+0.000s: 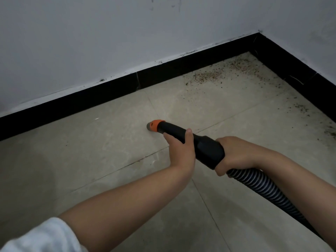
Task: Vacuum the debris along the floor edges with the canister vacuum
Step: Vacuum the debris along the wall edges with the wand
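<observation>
Head view: the debris (209, 77) lies unswept in the far right corner of the floor (91, 151) and along the right skirting, so most work appears left. The nozzle (154, 125), orange-collared, sits mid-floor, well short. Left hand (180, 148) wraps the black wand (200, 144); right hand (234, 153) grips its rear by the ribbed hose (263, 190)
</observation>
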Motion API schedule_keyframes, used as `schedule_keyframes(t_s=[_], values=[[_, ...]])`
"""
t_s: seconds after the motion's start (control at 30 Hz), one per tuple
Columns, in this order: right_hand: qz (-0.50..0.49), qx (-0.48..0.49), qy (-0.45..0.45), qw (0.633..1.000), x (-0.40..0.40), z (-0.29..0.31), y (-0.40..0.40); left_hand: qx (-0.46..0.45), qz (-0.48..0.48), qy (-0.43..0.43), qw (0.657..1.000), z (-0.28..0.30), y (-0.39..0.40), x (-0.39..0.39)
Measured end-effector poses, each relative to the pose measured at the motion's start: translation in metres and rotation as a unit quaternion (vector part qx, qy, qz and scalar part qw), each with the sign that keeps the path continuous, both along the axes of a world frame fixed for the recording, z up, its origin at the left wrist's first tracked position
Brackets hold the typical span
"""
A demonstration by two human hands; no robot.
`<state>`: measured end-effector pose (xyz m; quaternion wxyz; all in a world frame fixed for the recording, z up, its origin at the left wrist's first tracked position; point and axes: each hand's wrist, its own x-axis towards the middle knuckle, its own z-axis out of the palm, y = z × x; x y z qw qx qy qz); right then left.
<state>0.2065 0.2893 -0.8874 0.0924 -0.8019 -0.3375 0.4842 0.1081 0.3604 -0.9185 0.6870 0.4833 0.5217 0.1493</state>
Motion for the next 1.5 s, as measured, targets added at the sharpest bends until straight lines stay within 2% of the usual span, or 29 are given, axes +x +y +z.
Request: schedule_keyframes(t_s=[0.5,0.93,1.03,1.27,1.37,1.5], values=[[0.095,-0.053,-0.043,0.993,0.006,0.017,-0.005,-0.059,0.030,-0.028,0.997,0.002,-0.013,-0.007],[0.037,-0.004,-0.017,0.999,0.003,0.003,0.021,-0.035,0.022,-0.051,0.998,-0.010,0.026,0.003],[0.044,-0.001,0.001,0.999,0.000,0.001,0.029,-0.054,0.051,-0.048,0.996,-0.013,0.035,-0.003],[0.139,-0.016,0.030,0.990,-0.029,-0.009,0.055,-0.058,0.114,-0.002,0.992,-0.019,0.055,-0.051],[0.196,-0.023,0.016,0.980,-0.044,-0.011,0.061,-0.062,0.107,0.004,0.992,-0.024,0.058,-0.077],[0.204,-0.026,0.024,0.978,-0.060,-0.012,0.062,-0.065,0.099,0.009,0.993,-0.028,0.062,-0.098]])
